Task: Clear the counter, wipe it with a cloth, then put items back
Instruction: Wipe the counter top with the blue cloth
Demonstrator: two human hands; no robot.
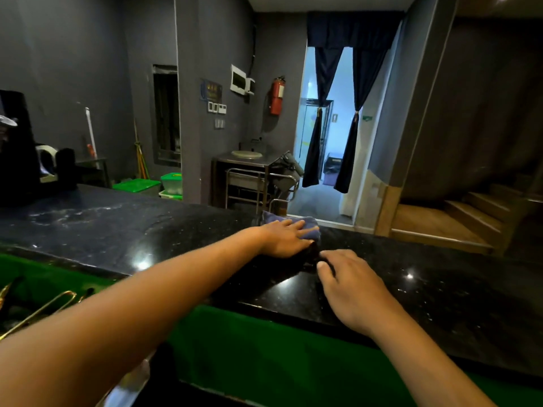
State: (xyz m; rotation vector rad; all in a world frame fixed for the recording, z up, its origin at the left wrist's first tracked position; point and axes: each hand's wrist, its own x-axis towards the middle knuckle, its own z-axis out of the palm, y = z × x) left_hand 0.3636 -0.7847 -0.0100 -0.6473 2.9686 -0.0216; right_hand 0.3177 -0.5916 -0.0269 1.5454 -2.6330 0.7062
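- Head view: a blue cloth (296,227) is pressed flat onto the black stone counter (440,277) near its far edge by the left hand (286,239), palm down with fingers spread over it rather than closed around it; this hold is judged to suit wiping, since pressure is spread across the fabric.
- The right hand (349,284) is laid on the counter just beside the left, fingers loosely bent with the tips on the stone; nothing is gripped, and it is probably placed there for support while the reach is made.
- A dull, streaked patch (73,214) is seen on the counter well to the left, so the wiping step is judged unfinished.
- The middle of the counter is bare, while dark appliances (17,160) are kept at the far left end.
- Containers: 2 green-lidded bins (170,186) are stood on the floor beyond the counter; their contents cannot be made out. A basin (246,154) is set in a metal stand by the doorway.
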